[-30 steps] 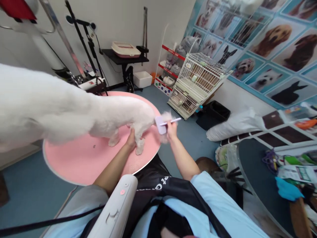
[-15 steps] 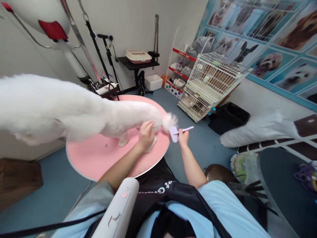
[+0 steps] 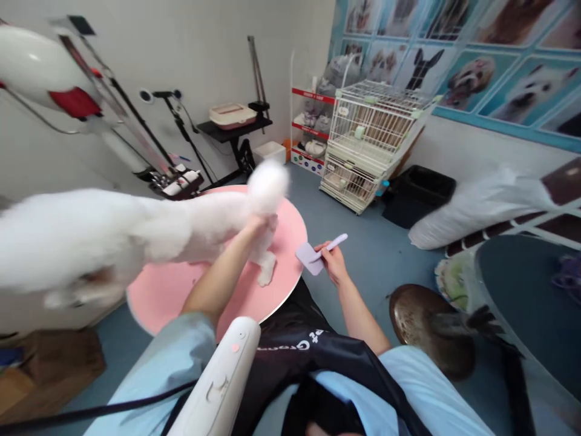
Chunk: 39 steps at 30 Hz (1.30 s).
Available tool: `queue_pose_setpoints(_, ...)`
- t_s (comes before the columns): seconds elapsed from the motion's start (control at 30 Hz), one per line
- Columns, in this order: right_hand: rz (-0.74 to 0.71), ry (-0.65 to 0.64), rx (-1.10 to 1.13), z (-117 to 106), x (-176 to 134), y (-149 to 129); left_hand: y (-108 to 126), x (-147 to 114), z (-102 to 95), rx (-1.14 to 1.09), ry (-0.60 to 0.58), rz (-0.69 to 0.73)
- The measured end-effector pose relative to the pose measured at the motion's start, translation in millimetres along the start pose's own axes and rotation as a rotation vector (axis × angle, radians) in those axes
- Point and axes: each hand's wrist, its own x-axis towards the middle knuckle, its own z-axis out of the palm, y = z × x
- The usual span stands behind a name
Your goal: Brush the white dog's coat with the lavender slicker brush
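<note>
A white, closely trimmed dog (image 3: 200,215) stands on a round pink grooming table (image 3: 288,260), its rump towards the right. My left hand (image 3: 263,223) is closed around the base of its fluffy tail (image 3: 269,181), which points upward. The fingers are partly hidden by fur. One hind paw (image 3: 267,269) rests on the table just below that hand. Off the table's right edge, my right hand (image 3: 334,263) grips a lilac slicker brush (image 3: 310,259) by its handle, with the flat back of its head showing. The brush is apart from the dog.
A white handheld-looking device (image 3: 222,378) with a pink button lies close to my chest. To the left stands a dryer (image 3: 49,66) on an arm. White wire cages (image 3: 363,139), a black bin (image 3: 420,194) and a round stool (image 3: 431,327) are on the right.
My left hand has moved up from the hind leg to the tail, which is now raised. The brush has come away from the tail and its head has tilted. The view has shifted.
</note>
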Motion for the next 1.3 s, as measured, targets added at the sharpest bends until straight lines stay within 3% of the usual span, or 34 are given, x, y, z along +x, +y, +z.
queue_pose_setpoints(0.17,-0.101,-0.479,-0.009,102,37,-54,30,-76,-39.1,-0.238,0.083,0.235)
queue_pose_setpoints(0.23,-0.229,-0.434,0.012,135,38,-69,37,-103,-52.0,-0.341,0.103,0.251)
queue_pose_setpoints(0.3,-0.325,-0.313,0.059,156,28,-76,42,-125,-65.0,-0.419,0.114,0.228)
queue_pose_setpoints(0.33,-0.323,-0.35,0.054,162,20,-78,44,-134,-71.7,-0.438,0.121,0.21)
queue_pose_setpoints(0.43,-0.184,-0.686,-0.046,173,-6,-78,47,-157,-91.3,-0.483,0.168,0.191)
queue_pose_setpoints(0.47,-0.165,-0.702,-0.061,175,-13,-77,47,-162,-97.0,-0.506,0.184,0.205)
queue_pose_setpoints(0.57,-0.248,-0.473,-0.009,181,-28,-75,45,-174,-108.6,-0.565,0.172,0.234)
queue_pose_setpoints(0.6,-0.254,-0.492,-0.01,182,-32,-73,44,-175,-110.4,-0.561,0.156,0.225)
queue_pose_setpoints(0.7,-0.16,-0.726,-0.063,183,-42,-66,40,-175,-110.9,-0.485,0.14,0.185)
queue_pose_setpoints(0.73,-0.147,-0.706,-0.064,182,-44,-63,37,-173,-110.2,-0.455,0.134,0.176)
queue_pose_setpoints(0.83,-0.225,-0.422,-0.021,175,-49,-51,24,-169,-110.0,-0.407,0.084,0.172)
queue_pose_setpoints(0.87,-0.237,-0.403,-0.024,171,-50,-46,18,-168,-111.4,-0.408,0.09,0.166)
queue_pose_setpoints(0.97,-0.132,-0.511,-0.062,158,-49,-25,-3,-168,-119.8,-0.494,0.196,0.175)
queue_pose_setpoints(1.0,-0.093,-0.483,-0.068,153,-47,-17,-10,-170,-123.4,-0.532,0.227,0.191)
queue_pose_setpoints(1.1,-0.132,-0.187,-0.053,137,-41,11,-25,-176,-133.3,-0.567,0.236,0.194)
queue_pose_setpoints(1.17,-0.131,-0.15,-0.044,127,-42,29,-35,-179,-138.9,-0.509,0.255,0.073)
queue_pose_setpoints(1.23,0.002,-0.245,-0.031,115,-46,46,-48,-182,-143.5,-0.428,0.322,-0.064)
queue_pose_setpoints(1.3,0.1,-0.199,-0.032,102,-50,59,-63,-186,-146.4,-0.34,0.436,-0.107)
